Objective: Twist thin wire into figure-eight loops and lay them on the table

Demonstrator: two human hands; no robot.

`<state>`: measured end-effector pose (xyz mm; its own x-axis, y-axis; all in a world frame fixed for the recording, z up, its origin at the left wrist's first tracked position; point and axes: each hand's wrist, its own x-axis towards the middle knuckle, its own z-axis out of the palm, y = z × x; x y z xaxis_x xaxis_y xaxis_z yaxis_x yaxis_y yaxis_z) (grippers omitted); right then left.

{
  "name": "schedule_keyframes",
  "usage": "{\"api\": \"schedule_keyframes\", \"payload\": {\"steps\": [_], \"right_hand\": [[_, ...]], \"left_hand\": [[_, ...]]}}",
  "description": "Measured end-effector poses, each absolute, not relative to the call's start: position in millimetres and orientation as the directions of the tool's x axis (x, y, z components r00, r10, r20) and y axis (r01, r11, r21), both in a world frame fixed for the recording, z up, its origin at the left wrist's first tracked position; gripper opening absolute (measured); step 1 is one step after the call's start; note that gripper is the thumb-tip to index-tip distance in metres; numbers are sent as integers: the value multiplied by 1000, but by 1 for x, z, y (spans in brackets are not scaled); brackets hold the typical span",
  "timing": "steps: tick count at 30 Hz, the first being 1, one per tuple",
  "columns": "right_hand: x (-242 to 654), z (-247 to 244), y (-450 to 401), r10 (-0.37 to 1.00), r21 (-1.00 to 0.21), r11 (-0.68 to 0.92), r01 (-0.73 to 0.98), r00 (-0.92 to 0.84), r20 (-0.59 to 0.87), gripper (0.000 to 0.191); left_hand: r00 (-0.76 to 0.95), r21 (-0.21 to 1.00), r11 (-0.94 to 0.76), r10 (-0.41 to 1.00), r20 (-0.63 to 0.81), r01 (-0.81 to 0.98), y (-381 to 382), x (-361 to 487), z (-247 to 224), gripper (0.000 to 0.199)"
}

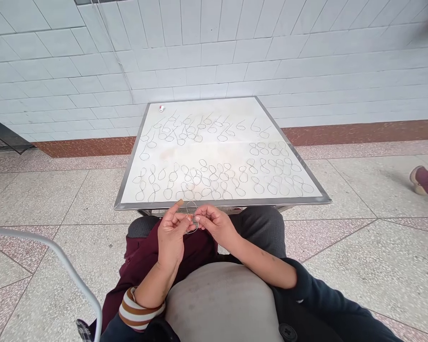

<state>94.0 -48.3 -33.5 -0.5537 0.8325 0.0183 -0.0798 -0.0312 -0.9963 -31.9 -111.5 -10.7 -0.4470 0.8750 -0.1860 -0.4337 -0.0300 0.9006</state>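
Between my two hands, just off the table's front edge, is a thin wire bent into a figure-eight (191, 203). My left hand (173, 223) pinches it near its middle, and one finger wears a tan wrap at the tip. From the other side the fingertips of my right hand (214, 221) pinch the same wire, almost touching the left fingers. On the white tabletop (199, 154) lie many figure-eight wires (207, 183) in the near part. Single-loop wires with a straight tail (185, 128) lie in the far part.
A small white and red object (161, 109) sits at the table's far left corner. Behind the table stands a white tiled wall (214, 61). A curved grey metal tube (67, 266) rises at the left. Another person's shoe (419, 180) shows on the floor at right.
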Motion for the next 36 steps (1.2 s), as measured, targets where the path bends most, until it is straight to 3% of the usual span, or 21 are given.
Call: {"api": "schedule_keyframes", "payload": {"steps": [11,18,28,36], "right_hand": [[95,-39,-44,791,-967,-146,-209,-612,12,16],[92,-37,-47,791,-884,-316,-345,-610,-45,14],[92,-40,-49,809,-915,-274,-296,-586,-52,20],[98,-36,-45,753,-842,-419,-341,-648,-113,18]], "left_hand": [[-388,929,-14,911,-141,-370,-114,-28,-11,48],[-340,898,46,916,-213,-438,-115,-24,-6,52],[-336,888,70,909,-244,-455,-114,-20,-4,54],[-269,867,134,918,-291,-481,-113,-25,-2,55]]}}
